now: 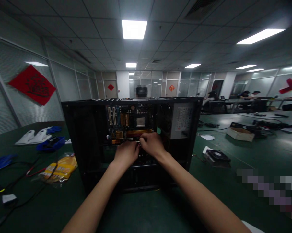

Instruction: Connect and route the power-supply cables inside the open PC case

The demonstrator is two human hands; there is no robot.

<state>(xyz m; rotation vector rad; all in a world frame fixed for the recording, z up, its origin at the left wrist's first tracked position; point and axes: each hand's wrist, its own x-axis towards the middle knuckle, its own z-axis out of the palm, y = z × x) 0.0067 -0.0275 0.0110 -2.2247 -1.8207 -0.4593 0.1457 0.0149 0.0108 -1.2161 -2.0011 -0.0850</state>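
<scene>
A black computer case (75,142) stands with its open side toward me. Inside it is a motherboard (134,111) with white and orange slots and a square metal processor (140,121). At the upper right of the case sits a power supply (182,120). My left hand (127,153) is closed at the lower edge of the motherboard, fingertips pinched together. Close beside it, my right hand (152,144) is curled in the same way just below the orange memory slots (138,132). Whatever lies between the fingertips is too small and dark to make out.
Left on the green table (126,213) lie a yellow plastic bag (63,168), a blue tray (51,144), gloves (1,162) and cables. At right are a fan cooler (217,157), a cardboard box (240,133) and black parts. Several people sit at far desks.
</scene>
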